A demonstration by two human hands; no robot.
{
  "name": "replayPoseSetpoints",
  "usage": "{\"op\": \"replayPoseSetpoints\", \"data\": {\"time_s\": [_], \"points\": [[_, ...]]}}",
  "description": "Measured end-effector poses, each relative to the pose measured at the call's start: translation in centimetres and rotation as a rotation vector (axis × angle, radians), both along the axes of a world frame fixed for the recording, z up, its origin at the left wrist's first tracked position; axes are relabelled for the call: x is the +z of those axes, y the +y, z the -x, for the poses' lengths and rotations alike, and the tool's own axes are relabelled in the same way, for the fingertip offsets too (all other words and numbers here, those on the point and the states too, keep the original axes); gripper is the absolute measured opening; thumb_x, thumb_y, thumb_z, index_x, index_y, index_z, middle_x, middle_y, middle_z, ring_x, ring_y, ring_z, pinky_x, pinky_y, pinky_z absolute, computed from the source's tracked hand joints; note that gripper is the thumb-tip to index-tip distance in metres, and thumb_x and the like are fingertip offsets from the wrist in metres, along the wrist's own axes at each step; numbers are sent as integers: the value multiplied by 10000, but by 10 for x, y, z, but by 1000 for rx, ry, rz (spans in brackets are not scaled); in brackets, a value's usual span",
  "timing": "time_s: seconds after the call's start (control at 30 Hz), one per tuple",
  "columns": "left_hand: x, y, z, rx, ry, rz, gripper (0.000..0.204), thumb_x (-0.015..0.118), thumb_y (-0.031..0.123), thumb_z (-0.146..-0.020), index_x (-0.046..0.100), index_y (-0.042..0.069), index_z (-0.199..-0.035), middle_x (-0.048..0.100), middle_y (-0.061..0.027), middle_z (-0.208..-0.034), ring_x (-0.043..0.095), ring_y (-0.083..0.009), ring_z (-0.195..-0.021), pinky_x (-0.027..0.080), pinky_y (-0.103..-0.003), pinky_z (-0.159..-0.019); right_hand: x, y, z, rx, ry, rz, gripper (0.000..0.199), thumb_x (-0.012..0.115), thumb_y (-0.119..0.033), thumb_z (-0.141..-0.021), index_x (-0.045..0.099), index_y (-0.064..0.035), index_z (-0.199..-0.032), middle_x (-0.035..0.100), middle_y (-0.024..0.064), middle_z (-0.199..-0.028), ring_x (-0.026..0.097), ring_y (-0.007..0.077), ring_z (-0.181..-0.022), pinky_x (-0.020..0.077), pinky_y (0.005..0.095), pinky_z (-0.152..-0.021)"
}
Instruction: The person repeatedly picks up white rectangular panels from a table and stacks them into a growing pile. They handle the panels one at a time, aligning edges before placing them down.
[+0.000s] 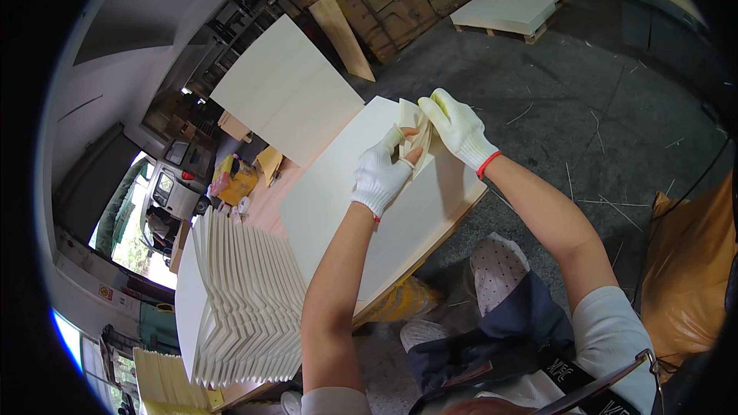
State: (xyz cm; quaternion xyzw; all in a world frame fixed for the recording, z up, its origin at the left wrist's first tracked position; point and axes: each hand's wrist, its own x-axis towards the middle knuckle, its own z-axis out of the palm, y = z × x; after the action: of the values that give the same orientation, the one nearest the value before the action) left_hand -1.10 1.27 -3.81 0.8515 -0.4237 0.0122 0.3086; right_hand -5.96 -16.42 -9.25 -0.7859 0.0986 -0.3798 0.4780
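Observation:
Both my hands wear white knit gloves, and bare fingertips stick out of the left one. Between them is a small bundle of thin, cream-coloured strips or folded sheets (pixel 419 146), standing over the far right part of a large pale board (pixel 338 184). My left hand (pixel 383 172) grips the bundle's near left side with thumb and fingers. My right hand (pixel 455 127) closes its fingers over the far right side; its palm hides part of the bundle. How the pieces are joined, if at all, I cannot make out.
A tall stack of zigzag-edged cream pieces (pixel 246 307) stands at the table's left. Behind the board, a large pale panel (pixel 288 92) leans up. A yellow box (pixel 233 180) sits farther left. An orange-brown cover (pixel 688 261) is at right; a pallet with white sheets (pixel 503 14) lies far off.

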Motion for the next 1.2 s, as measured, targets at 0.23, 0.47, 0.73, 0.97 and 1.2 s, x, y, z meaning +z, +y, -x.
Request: {"op": "replayPoseSetpoints", "data": {"time_s": [0.23,0.47,0.73,0.97,1.2], "points": [[0,-1,15,-63,-327,-89,525,660,146,-862,611,236,-1376,714,-159,-1089,699,-336,-979,554,-392,-889,8,-19,26,-51,26,136,508,448,-558,-1018,595,-75,-963,669,184,-861,664,375,-858,482,460,-750],[-2,-1,8,-6,-282,-132,539,635,176,-880,585,286,-1406,707,-165,-1149,685,-362,-1043,539,-409,-923,-2,-30,37,-4,390,479,524,525,-604,-914,668,-101,-895,698,126,-898,676,316,-857,512,422,-754],[7,-20,-14,105,-209,-270,458,641,271,-911,612,215,-1365,705,-162,-1199,667,-366,-1094,519,-411,-953,10,-37,29,-41,116,785,451,520,-539,-945,687,-120,-912,692,122,-866,667,337,-840,518,429,-762],[-3,-4,-14,-43,-20,-43,388,640,208,-952,644,130,-1332,712,-149,-1202,675,-275,-1112,494,-355,-970,22,-14,18,119,171,108,548,434,-575,-1002,651,-76,-944,661,154,-855,635,358,-831,470,423,-778],[-6,-5,-14,-86,165,41,406,696,144,-931,632,10,-1309,698,-125,-1190,637,-185,-1061,495,-321,-953,9,-5,15,43,127,-1,588,384,-591,-1011,632,-64,-930,647,164,-845,624,354,-837,456,420,-793]]}}
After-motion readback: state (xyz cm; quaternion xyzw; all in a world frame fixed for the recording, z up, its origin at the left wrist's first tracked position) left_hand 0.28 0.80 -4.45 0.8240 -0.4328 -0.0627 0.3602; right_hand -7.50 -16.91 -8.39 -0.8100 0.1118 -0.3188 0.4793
